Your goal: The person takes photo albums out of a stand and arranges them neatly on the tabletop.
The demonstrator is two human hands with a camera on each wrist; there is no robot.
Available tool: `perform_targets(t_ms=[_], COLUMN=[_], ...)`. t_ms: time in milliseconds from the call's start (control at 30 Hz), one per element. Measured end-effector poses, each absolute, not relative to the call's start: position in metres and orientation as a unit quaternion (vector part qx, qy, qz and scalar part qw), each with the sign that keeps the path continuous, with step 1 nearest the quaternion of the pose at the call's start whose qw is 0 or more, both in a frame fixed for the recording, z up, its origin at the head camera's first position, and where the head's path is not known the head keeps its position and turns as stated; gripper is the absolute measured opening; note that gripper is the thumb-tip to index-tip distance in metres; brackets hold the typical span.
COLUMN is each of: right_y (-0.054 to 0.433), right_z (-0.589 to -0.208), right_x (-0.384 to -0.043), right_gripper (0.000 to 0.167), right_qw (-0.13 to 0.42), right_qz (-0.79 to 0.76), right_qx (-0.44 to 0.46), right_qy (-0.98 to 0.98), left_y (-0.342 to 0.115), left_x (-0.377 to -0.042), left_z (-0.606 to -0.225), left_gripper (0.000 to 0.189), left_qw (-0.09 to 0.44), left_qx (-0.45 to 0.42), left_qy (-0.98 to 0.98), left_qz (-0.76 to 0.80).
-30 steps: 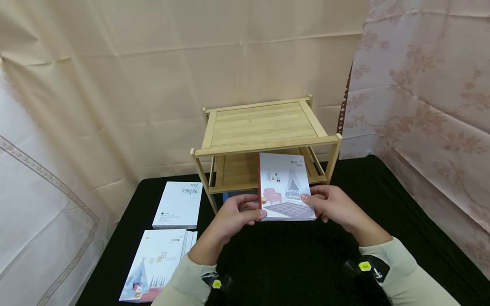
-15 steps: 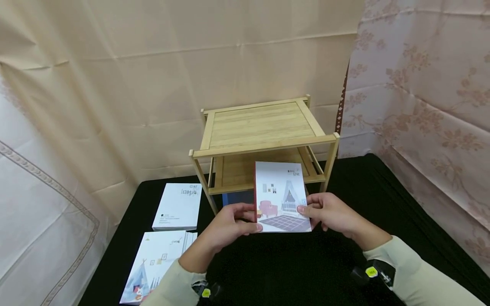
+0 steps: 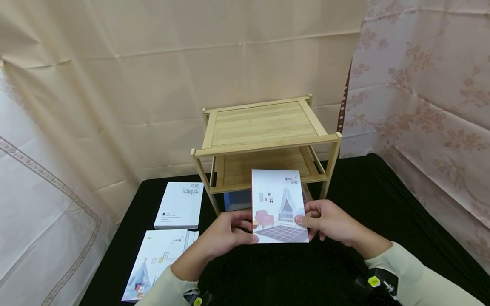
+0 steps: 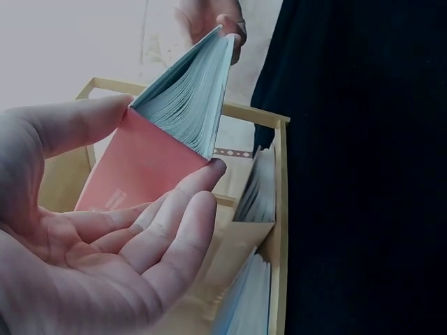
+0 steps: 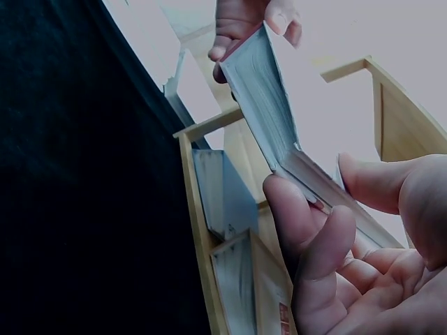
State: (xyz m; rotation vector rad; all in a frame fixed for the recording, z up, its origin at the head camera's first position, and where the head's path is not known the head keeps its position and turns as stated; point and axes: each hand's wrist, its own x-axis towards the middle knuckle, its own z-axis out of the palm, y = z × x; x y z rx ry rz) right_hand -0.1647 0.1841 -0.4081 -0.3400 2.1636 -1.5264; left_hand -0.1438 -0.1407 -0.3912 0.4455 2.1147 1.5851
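Observation:
Both hands hold a white-covered book (image 3: 278, 199) in front of the wooden rack, the cover's armchair and tent drawing facing up. My left hand (image 3: 229, 231) pinches its left lower edge, thumb on the cover and fingers beneath. On the opposite edge, my right hand (image 3: 331, 221) grips it the same way. The left wrist view shows the red spine (image 4: 143, 164) toward the left palm and the pages (image 4: 192, 94) slightly fanned. From the right wrist, the book's page edges (image 5: 262, 98) are seen between both hands.
The wooden rack (image 3: 264, 125) stands at the back, its upper shelves bare of books. Low in it, a blue book (image 5: 237, 199) and another book (image 5: 234, 283) stand. To the left on the black cloth (image 3: 268, 276) lie a white book (image 3: 178, 206) and a stack of books (image 3: 157, 259).
Both hands have drawn the book back from the rack, toward the person and slightly left. More of the blue item low in the rack shows. The grip stays the same.

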Motion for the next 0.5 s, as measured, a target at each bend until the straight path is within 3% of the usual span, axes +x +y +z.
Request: perform_targets(t_ms=[500], right_y=[0.170], right_z=[-0.415], right_x=[-0.153], right_gripper=[0.038], right_qw=[0.253], right_qz=[-0.565], right_qx=[-0.151], right_qy=[0.771], left_y=[-0.161], left_x=[-0.129], left_z=[-0.395], left_gripper=[0.061], left_qw=[0.249], left_qx=[0.164], left_qy=[0.759], left_qz=[0.579])
